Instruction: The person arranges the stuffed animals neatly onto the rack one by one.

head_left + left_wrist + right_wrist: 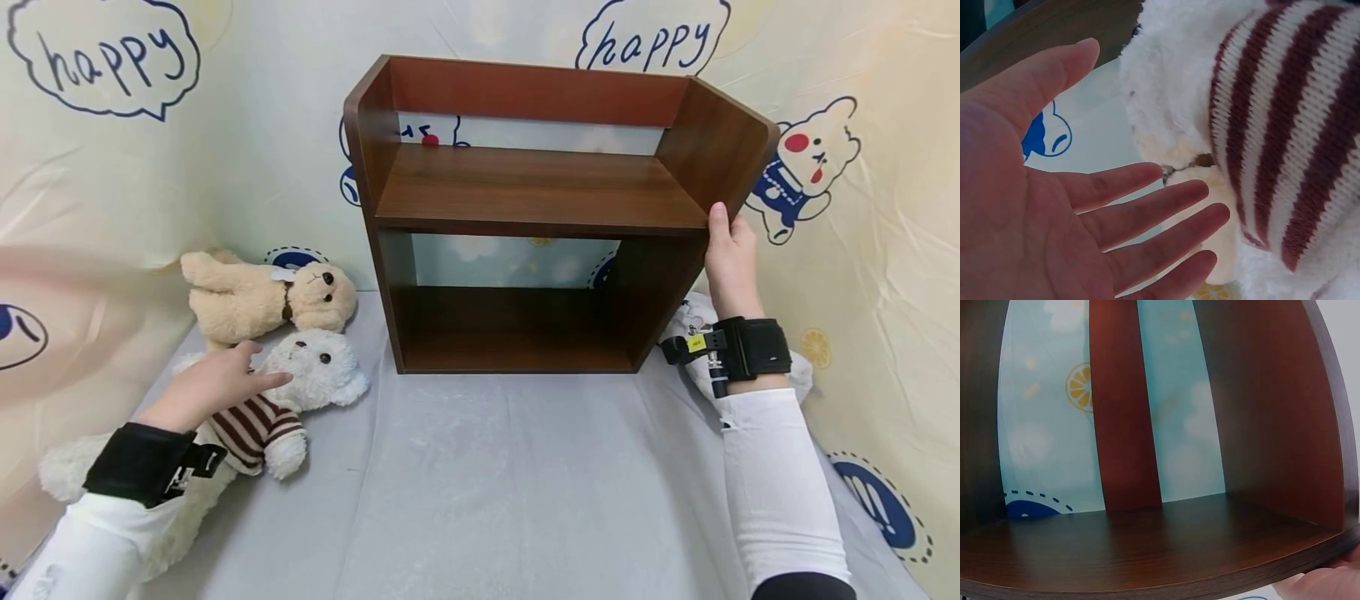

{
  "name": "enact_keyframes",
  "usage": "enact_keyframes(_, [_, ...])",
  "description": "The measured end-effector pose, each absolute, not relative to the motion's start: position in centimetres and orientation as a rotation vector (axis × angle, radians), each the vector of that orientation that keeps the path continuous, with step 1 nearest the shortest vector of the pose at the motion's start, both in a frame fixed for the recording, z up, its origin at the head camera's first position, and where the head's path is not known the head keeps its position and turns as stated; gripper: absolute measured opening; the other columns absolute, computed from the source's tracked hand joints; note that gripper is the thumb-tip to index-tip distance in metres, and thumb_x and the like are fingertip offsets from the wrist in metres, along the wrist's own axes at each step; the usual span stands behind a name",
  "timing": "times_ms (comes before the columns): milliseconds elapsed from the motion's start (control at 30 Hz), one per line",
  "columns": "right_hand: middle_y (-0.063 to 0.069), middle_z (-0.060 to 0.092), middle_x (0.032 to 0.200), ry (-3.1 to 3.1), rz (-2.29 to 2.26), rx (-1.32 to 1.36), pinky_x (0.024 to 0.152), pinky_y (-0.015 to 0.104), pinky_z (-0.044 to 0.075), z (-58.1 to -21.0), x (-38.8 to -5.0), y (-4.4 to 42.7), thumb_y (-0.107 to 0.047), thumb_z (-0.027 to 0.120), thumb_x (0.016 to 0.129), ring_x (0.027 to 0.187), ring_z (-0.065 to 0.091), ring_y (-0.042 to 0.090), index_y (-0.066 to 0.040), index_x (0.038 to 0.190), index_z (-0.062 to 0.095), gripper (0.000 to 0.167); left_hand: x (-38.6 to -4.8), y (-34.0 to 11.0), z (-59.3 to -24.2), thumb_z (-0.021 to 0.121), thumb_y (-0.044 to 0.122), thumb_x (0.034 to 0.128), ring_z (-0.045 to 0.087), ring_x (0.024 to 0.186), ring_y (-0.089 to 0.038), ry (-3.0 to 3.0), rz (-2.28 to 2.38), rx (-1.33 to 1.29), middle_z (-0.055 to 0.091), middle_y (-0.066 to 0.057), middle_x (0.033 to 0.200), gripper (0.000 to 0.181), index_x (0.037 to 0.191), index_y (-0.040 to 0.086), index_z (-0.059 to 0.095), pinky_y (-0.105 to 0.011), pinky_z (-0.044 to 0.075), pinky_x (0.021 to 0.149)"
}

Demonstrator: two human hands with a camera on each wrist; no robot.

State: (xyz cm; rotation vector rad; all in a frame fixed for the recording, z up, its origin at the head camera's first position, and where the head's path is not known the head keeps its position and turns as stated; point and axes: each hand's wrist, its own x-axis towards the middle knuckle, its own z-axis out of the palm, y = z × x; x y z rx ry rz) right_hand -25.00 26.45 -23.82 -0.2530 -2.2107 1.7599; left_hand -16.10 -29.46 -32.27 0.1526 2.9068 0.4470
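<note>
A dark brown two-tier shelf stands upright at the back centre. My right hand grips the front edge of its right side panel; the right wrist view shows part of that hand at the shelf's edge. On the left, my left hand is over a white plush bear in a striped top, fingers spread and holding nothing. In the left wrist view the open palm is beside the striped top; whether it touches the bear I cannot tell.
Behind the white bear lies a beige plush bear on its side. A white plush item sits at the right, partly hidden by my right wrist. Printed cloth hangs behind, and a grey cloth covers the table.
</note>
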Motion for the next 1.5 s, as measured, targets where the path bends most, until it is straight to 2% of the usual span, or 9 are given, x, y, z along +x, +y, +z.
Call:
enact_keyframes(333, [0.001,0.026,0.147,-2.204,1.748,-0.245,0.11,0.033,0.016,-23.9,-25.0,26.6,-0.054,0.03,0.091,0.129,0.028,0.015,-0.016,0.144,0.022,0.065,-17.0,-29.9,-32.7,0.061,0.049,0.0811,0.042,0.101,-0.057,2.869,0.426,0.146,0.04,-0.045,0.115,0.085,0.119,-0.023,0.036,-0.058,0.039,0.08])
enact_keyframes(633, [0.0,0.024,0.148,-2.215,1.754,-0.24,0.11,0.034,0.014,-24.1,-25.0,26.7,-0.054,0.029,0.091,0.132,0.026,0.015,-0.017,0.145,0.02,0.066,-17.4,-29.9,-33.0,0.063,0.048,0.0787,0.045,0.1,-0.055,2.843,0.398,0.183,0.043,-0.044,0.114,0.085,0.117,-0.024,0.038,-0.057,0.04,0.081])
enact_keyframes(867, [0.0,0.025,0.148,-2.224,1.739,-0.235,0.11,0.035,0.015,-24.1,-25.1,26.7,-0.054,0.028,0.092,0.131,0.027,0.015,-0.018,0.145,0.02,0.065,-17.9,-30.1,-33.5,0.065,0.05,0.0756,0.056,0.08,-0.037,2.828,0.309,0.218,0.055,-0.034,0.098,0.076,0.104,-0.018,0.048,-0.048,0.045,0.066])
enact_keyframes(1000, [0.0,0.026,0.148,-2.231,1.727,-0.237,0.11,0.035,0.016,-24.1,-25.0,26.7,-0.054,0.028,0.091,0.13,0.028,0.015,-0.018,0.145,0.021,0.065,-18.2,-30.1,-33.7,0.065,0.048,0.0752,0.053,0.071,-0.029,2.806,0.253,0.226,0.058,-0.024,0.085,0.062,0.09,-0.011,0.053,-0.041,0.044,0.061])
enact_keyframes(1100, [0.0,0.025,0.148,-2.228,1.73,-0.236,0.11,0.035,0.015,-24.1,-25.0,26.7,-0.054,0.028,0.091,0.131,0.027,0.015,-0.018,0.145,0.02,0.065,-18.3,-30.0,-33.8,0.066,0.044,0.0757,0.049,0.065,-0.024,2.778,0.252,0.249,0.056,-0.014,0.074,0.051,0.079,-0.005,0.053,-0.036,0.041,0.059])
enact_keyframes(1233, [-0.001,0.025,0.148,-2.216,1.742,-0.226,0.11,0.035,0.014,-24.1,-25.0,26.6,-0.054,0.029,0.092,0.132,0.026,0.015,-0.018,0.145,0.02,0.065,-18.6,-30.0,-34.2,0.066,0.041,0.0752,0.047,0.063,-0.022,2.769,0.226,0.265,0.054,-0.012,0.071,0.049,0.077,-0.006,0.053,-0.035,0.041,0.057])
enact_keyframes(1333, [0.0,0.025,0.148,-2.211,1.744,-0.22,0.11,0.035,0.014,-24.1,-25.0,26.6,-0.053,0.029,0.092,0.132,0.026,0.015,-0.018,0.145,0.02,0.065,-18.8,-30.0,-34.5,0.067,0.04,0.0745,0.049,0.064,-0.024,2.785,0.162,0.276,0.056,-0.016,0.073,0.05,0.078,-0.008,0.054,-0.04,0.042,0.065])
enact_keyframes(1500, [0.0,0.025,0.148,-2.208,1.742,-0.216,0.11,0.034,0.014,-24.0,-24.9,26.5,-0.053,0.029,0.092,0.132,0.026,0.015,-0.017,0.145,0.02,0.064,-19.1,-30.0,-35.0,0.067,0.041,0.0742,0.054,0.074,-0.033,2.793,0.061,0.295,0.059,-0.024,0.081,0.056,0.084,-0.013,0.056,-0.051,0.035,0.079])
